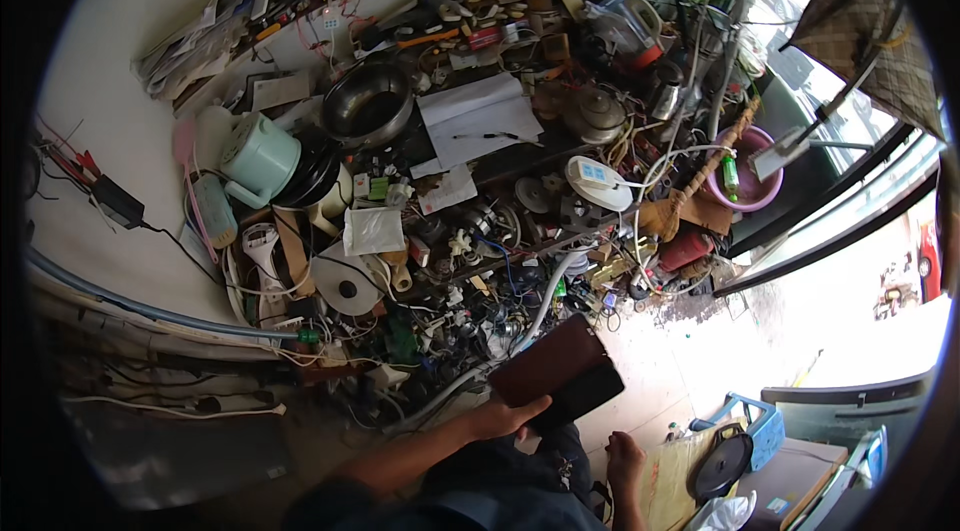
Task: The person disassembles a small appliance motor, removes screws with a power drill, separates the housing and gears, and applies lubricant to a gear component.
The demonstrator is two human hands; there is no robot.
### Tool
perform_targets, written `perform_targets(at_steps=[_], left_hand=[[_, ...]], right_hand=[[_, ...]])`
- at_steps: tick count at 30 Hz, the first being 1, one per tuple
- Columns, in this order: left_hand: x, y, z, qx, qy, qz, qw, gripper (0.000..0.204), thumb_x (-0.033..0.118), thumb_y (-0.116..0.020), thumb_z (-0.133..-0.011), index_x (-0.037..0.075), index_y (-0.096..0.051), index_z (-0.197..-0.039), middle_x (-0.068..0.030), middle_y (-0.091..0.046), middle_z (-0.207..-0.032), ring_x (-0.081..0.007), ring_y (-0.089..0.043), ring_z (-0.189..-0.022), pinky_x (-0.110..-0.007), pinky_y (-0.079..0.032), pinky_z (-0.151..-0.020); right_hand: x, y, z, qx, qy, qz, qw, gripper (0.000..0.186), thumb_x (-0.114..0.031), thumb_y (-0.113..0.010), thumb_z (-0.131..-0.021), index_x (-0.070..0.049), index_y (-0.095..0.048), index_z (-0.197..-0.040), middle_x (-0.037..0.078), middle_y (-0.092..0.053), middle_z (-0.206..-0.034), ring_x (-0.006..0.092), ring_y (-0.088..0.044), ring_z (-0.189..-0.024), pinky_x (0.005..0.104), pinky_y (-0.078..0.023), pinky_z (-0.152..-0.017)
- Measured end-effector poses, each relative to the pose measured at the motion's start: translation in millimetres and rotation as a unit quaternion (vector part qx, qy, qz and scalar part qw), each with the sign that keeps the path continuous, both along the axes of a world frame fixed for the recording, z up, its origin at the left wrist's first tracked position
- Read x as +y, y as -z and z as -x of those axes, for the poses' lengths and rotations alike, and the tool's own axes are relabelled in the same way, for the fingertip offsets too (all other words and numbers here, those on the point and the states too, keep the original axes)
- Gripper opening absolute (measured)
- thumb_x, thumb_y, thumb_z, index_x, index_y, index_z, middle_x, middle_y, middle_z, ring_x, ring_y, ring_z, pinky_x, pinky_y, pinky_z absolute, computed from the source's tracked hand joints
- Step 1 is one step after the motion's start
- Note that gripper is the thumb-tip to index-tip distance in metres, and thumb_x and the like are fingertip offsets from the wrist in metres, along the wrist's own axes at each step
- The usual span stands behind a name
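While the left hand [505, 418] grips a flat maroon-and-black case [550, 361] at near centre, the right hand [626, 461] curls to its right, any contents unclear; beyond, the cluttered table [515, 168] carries white papers [482, 116], with a mint-green jug [262, 159] farther left.

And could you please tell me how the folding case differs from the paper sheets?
The folding case is reddish-brown and black; the paper sheets are white. The case is held open in the left hand; the sheets lie with a pen on them. Both look flat and roughly rectangular.
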State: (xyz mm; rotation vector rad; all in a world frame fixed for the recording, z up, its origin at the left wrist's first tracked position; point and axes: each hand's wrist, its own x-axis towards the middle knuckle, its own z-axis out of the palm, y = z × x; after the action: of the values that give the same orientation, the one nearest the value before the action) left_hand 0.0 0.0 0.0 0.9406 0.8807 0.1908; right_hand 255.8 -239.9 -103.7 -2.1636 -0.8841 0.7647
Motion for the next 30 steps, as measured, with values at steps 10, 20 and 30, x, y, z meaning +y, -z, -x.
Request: perform_targets(at_steps=[10,20,30], left_hand=[[-69.6,3.0,-55.3,0.007,0.321,-0.245,0.915,0.065,0.056,-0.045,-0.113,0.008,-0.049,-0.155,-0.0125,-0.070,-0.129,-0.0276,-0.072,-0.104,-0.041,-0.061,-0.080],[-189.6,3.7,-176.2,0.019,0.257,0.129,0.958,0.083,0.070,-0.040,-0.108,0.003,-0.046,-0.157,-0.0130,-0.065,-0.141,-0.0281,-0.070,-0.114,-0.039,-0.059,-0.083],[-282.8,40.2,-265.5,-0.012,0.306,0.122,0.944,0.071,0.053,-0.044,-0.113,0.006,-0.032,-0.165,-0.0147,-0.051,-0.159,-0.0323,-0.057,-0.140,-0.050,-0.047,-0.117]], right_hand=[[-8.8,-48.8,11.8,0.167,0.045,-0.045,0.984,0.026,-0.026,-0.067,-0.100,-0.006,-0.074,-0.116,0.022,-0.073,-0.087,0.0388,-0.074,-0.080,0.0471,-0.057,-0.072],[-91.5,-22.9,19.7,0.466,0.138,-0.385,0.785,0.040,-0.023,-0.068,-0.104,-0.007,-0.065,-0.140,0.010,-0.073,-0.128,0.0234,-0.069,-0.114,0.0381,-0.058,-0.095],[-277.3,-7.5,-39.3,0.274,0.255,-0.156,0.914,0.035,-0.021,-0.065,-0.098,-0.002,-0.072,-0.126,0.021,-0.078,-0.105,0.0312,-0.076,-0.101,0.0439,-0.059,-0.091]])
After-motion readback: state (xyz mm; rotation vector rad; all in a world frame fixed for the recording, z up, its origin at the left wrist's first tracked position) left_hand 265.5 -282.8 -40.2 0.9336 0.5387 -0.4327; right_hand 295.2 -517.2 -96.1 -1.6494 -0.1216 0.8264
